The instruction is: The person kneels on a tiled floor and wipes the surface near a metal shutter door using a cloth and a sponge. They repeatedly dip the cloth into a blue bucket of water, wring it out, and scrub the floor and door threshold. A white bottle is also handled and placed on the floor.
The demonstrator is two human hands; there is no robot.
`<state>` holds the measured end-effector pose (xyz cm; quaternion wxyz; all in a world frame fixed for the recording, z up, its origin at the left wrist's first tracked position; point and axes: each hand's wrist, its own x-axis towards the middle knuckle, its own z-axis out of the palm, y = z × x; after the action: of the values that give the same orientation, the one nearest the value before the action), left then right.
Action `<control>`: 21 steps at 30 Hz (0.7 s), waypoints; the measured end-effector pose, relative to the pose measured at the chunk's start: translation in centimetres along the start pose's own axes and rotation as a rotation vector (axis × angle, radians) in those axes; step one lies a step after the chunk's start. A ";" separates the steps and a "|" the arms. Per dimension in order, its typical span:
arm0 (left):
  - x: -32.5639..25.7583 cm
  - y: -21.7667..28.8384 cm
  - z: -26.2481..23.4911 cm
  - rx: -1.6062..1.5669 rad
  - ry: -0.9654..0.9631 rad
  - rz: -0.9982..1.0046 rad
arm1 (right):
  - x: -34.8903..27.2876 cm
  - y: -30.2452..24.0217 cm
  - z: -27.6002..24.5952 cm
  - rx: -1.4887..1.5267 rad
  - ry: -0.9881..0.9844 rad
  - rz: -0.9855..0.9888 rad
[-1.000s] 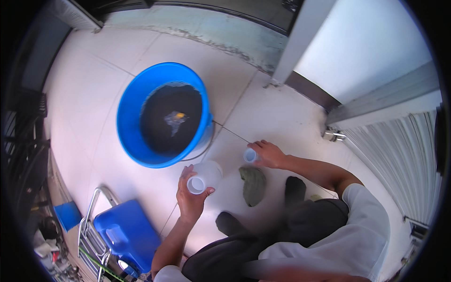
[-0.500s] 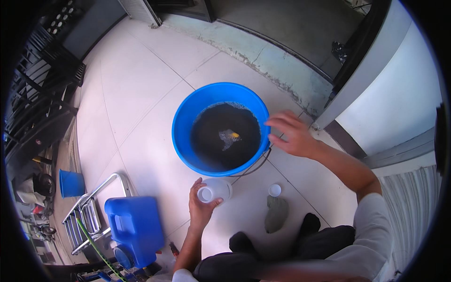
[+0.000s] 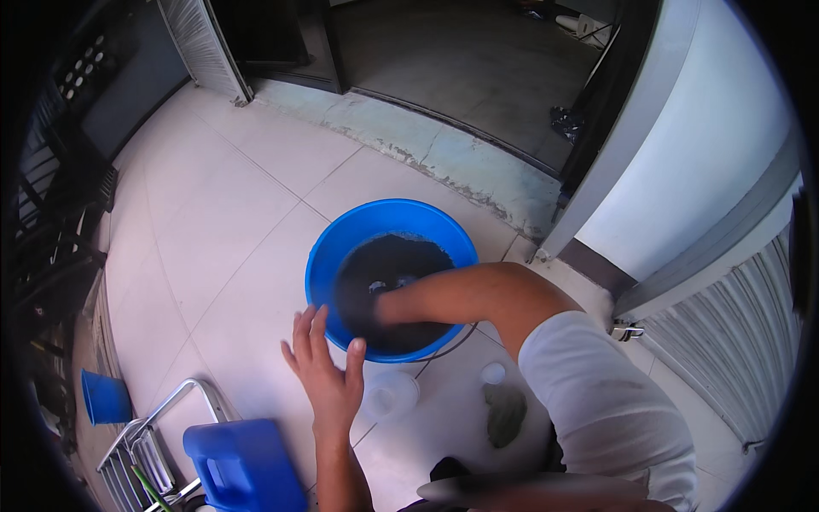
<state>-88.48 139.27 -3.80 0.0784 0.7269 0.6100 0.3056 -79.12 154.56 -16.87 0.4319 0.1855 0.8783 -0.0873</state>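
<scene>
Head view. The right hand (image 3: 381, 305) is reaching down into the blue bucket (image 3: 328, 260), which is standing on the tiled floor (image 3: 213, 213) and holding dark water; the fingers are sinking below the surface, so whether they are apart or together cannot be told. The left hand (image 3: 327, 375) is hovering just beside the near rim, fingers (image 3: 300, 328) spread apart and holding nothing. A clear plastic cup (image 3: 391, 394), a small white lid (image 3: 493, 373) and a grey-green cloth (image 3: 505, 416) are lying on the floor close by; a blue jerrycan (image 3: 243, 465) is standing at lower left. Judgement: steadying the rim with the free hand and stirring slowly is likely keeping the water from slopping over.
</scene>
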 end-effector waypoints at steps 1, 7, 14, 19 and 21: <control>1.0 0.0 0.1 0.025 0.015 0.072 | 0.3 0.3 0.5 0.034 0.007 0.007; 6.9 -0.9 5.4 0.209 -0.163 0.070 | 0.0 1.5 3.0 0.187 0.033 0.049; 6.0 -1.7 7.0 0.412 -0.149 0.116 | 0.1 2.0 3.7 0.271 0.080 0.069; 6.1 -1.6 6.9 0.435 -0.188 0.096 | -0.1 3.1 4.1 0.328 0.131 0.083; 6.1 -1.5 6.8 0.442 -0.203 0.088 | -0.4 4.0 4.4 0.369 0.158 0.090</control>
<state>-85.67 147.08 -7.89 -0.0349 0.7792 0.6188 0.0930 -74.06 156.73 -19.19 0.3240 0.3070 0.8692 -0.2127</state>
